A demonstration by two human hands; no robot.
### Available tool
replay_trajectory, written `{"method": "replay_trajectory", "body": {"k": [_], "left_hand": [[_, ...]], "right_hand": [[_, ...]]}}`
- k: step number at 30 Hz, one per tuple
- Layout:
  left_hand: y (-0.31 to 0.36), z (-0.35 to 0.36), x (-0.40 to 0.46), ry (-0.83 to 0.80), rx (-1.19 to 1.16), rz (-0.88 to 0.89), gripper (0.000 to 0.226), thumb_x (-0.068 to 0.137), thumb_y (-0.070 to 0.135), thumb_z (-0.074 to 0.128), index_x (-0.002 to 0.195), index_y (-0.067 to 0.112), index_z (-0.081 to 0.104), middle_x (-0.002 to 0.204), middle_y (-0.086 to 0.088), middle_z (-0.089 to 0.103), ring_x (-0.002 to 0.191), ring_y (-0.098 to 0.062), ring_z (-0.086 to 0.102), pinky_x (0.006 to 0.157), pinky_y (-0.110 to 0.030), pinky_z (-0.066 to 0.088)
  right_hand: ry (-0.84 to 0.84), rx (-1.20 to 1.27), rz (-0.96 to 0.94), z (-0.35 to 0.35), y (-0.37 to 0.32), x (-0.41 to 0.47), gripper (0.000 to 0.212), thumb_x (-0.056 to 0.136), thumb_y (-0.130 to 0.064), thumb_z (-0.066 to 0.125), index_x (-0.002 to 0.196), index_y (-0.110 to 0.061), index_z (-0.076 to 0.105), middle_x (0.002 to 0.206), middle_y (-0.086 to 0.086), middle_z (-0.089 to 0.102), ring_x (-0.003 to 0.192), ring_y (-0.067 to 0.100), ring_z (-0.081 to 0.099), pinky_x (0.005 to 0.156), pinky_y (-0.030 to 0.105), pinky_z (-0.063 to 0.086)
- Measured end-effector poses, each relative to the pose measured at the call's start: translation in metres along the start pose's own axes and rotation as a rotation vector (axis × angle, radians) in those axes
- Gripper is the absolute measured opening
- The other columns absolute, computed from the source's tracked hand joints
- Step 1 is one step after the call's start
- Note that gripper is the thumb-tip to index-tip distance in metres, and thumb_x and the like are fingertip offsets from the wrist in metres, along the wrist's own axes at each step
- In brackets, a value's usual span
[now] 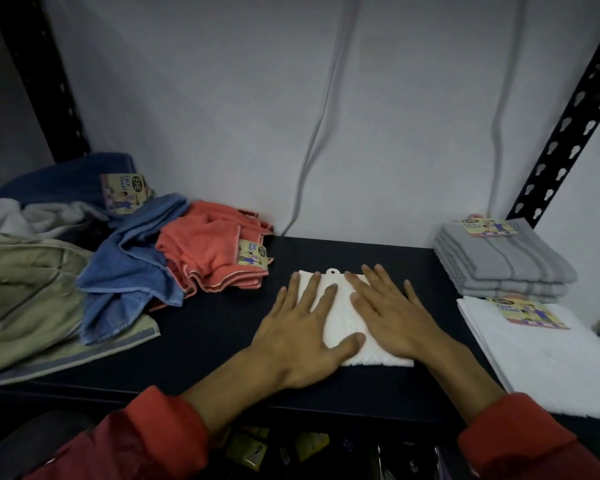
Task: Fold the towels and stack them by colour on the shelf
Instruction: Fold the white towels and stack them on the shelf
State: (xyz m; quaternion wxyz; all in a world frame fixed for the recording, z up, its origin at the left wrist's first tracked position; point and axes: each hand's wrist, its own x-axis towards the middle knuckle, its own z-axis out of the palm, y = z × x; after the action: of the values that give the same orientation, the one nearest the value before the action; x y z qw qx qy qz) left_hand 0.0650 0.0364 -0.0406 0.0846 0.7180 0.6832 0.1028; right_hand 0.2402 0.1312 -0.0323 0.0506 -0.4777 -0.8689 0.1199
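Red sleeves (146, 434) are reaching in from the bottom edge, and both hands are lying flat on a folded white towel (343, 327) in the middle of the dark shelf (201, 327). Left hand (302, 334) is pressing the towel's left half with fingers straight and spread wide, thumb stretching across the cloth. Right hand (392, 313) is pressing the right half, fingers straight and fanned, its thumb hidden. Neither hand is gripping anything.

That towel is showing as a small, neat rectangle with a pale hang tab (332, 271) sticking out at its far edge.

On the right side of the shelf, a stack of folded grey towels (506, 268) is sitting near the wall, carrying a printed label (487, 227). Just in front of it, a larger folded white towel (548, 358) is lying flat with its own label (529, 312).

On the left, unfolded towels are lying heaped together: a coral one (205, 251), a blue one (132, 271), an olive one (32, 299), and a navy one (70, 181) at the back.
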Motion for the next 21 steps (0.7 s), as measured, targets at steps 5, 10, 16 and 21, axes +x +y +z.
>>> {"method": "replay_trajectory", "body": {"k": [5,10,16,21], "left_hand": [[0.000,-0.004,-0.004,0.037,0.022,0.040,0.112,0.077,0.096,0.024,0.162,0.030,-0.004,0.168,0.001,-0.019,0.152,-0.021,-0.029,0.126,-0.047,-0.011],[0.013,-0.006,-0.010,0.258,0.013,0.387,0.090,0.083,0.079,0.052,0.155,0.029,0.032,0.163,-0.001,0.030,0.152,-0.015,0.022,0.126,-0.038,0.017],[0.022,-0.009,-0.008,0.380,0.061,0.614,0.026,0.103,0.040,0.049,0.114,0.022,0.065,0.108,0.005,0.067,0.094,-0.018,0.062,0.080,-0.035,0.049],[0.011,-0.037,-0.007,0.405,-0.409,0.401,0.014,0.104,0.036,0.053,0.112,0.026,0.060,0.096,0.010,0.067,0.087,-0.008,0.063,0.074,-0.027,0.050]], "right_hand": [[0.030,0.054,0.071,0.002,0.012,-0.008,0.054,0.104,-0.055,0.011,0.156,-0.048,-0.002,0.165,-0.019,-0.016,0.150,0.010,-0.024,0.124,0.044,-0.010],[0.129,0.231,0.058,0.001,0.015,-0.015,0.053,0.106,-0.048,0.026,0.157,-0.036,0.023,0.168,-0.010,0.000,0.154,0.012,-0.007,0.124,0.040,-0.002],[0.277,0.628,0.090,-0.011,0.024,-0.031,0.048,0.101,-0.053,0.041,0.138,-0.028,0.060,0.152,-0.019,0.042,0.141,0.002,0.036,0.117,0.023,0.025],[0.254,0.869,0.046,-0.017,0.025,-0.041,0.057,0.093,-0.076,0.029,0.126,-0.043,0.064,0.135,-0.028,0.054,0.127,-0.016,0.042,0.108,0.013,0.027]]}}
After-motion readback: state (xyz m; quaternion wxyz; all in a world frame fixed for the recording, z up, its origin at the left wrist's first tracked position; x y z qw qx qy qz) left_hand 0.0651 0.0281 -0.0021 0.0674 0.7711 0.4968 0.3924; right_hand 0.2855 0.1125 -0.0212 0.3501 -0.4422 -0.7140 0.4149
